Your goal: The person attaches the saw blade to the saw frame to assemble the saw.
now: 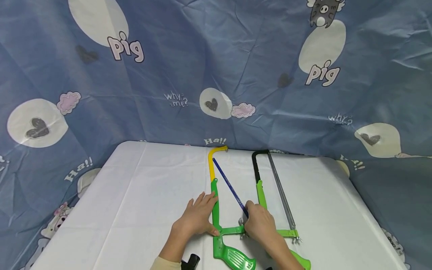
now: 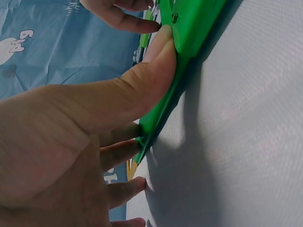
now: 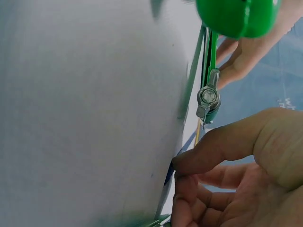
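Observation:
A hacksaw (image 1: 233, 257) with green handle and yellow front arm lies on the white table. My left hand (image 1: 199, 215) rests along its green frame, thumb by the handle joint and fingers outstretched farther up. In the left wrist view, the thumb presses against the green frame (image 2: 194, 28). My right hand (image 1: 261, 223) pinches the near end of a blue hacksaw blade (image 1: 229, 185) between thumb and fingers. The blade slants across the frame, its far end near the yellow arm (image 1: 212, 165). Close to the right fingertips is the frame's metal wing nut (image 3: 208, 96).
A second hacksaw, with black front arm (image 1: 255, 165) and grey blade (image 1: 281, 191), lies to the right, partly under my right forearm. A black object (image 1: 191, 261) sits at the near edge. Patterned blue cloth (image 1: 189, 75) hangs behind the white table (image 1: 152, 195).

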{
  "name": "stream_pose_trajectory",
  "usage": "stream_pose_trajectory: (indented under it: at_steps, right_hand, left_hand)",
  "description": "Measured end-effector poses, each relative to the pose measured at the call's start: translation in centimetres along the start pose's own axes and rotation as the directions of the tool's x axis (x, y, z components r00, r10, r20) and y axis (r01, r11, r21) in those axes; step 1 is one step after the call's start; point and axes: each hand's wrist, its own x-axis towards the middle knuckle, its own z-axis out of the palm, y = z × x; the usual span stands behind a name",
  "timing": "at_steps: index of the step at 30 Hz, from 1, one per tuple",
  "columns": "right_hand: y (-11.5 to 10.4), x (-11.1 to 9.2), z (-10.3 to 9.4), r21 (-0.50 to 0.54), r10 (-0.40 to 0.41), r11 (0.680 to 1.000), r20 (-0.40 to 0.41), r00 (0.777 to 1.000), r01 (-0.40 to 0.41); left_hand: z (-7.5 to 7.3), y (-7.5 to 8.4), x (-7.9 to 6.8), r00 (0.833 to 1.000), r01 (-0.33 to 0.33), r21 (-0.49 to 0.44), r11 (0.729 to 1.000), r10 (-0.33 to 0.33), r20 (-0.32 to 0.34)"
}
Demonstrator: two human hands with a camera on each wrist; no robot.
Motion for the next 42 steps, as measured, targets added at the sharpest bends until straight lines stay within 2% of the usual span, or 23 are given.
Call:
stream_pose_trajectory:
  at_steps: [4, 11, 19, 32, 37, 42]
  right_hand:
    - [-0.08, 0.0, 0.02, -0.014, 0.016, 1.0, -0.002, 1.0, -0.016]
    - [-0.25, -0.01, -0.13, -0.069, -0.044, 0.997, -0.062, 0.997, 0.04]
    - [-0.02, 0.2, -0.3, -0.067, -0.067, 0.996, -0.072, 0.995, 0.062]
    - [0.33, 0.51, -0.15, -0.049, -0.026, 0.999, -0.063, 0.998, 0.022]
    - [0.34, 0.45, 0.08, -0.082, -0.008, 0.997, -0.033, 0.999, 0.006]
    - [0.39, 0.24, 0.07, -0.104, -0.026, 0.994, -0.026, 0.999, 0.023]
  left_hand:
    - [0.14, -0.07, 0.09, 1.0, -0.003, 0.006, 1.0, 0.003, 0.001]
    - [0.12, -0.17, 0.13, 1.0, -0.007, 0.003, 1.0, 0.007, -0.001]
    - [0.32, -0.26, 0.12, 1.0, -0.011, -0.002, 1.0, 0.011, -0.009]
    - [0.2, -0.15, 0.16, 1.0, -0.013, -0.004, 1.0, 0.013, -0.014]
    - [0.06, -0.11, 0.17, 1.0, -0.002, -0.004, 1.0, 0.002, 0.003]
    - [0.15, -0.25, 0.14, 1.0, -0.002, -0.01, 1.0, 0.002, 0.006]
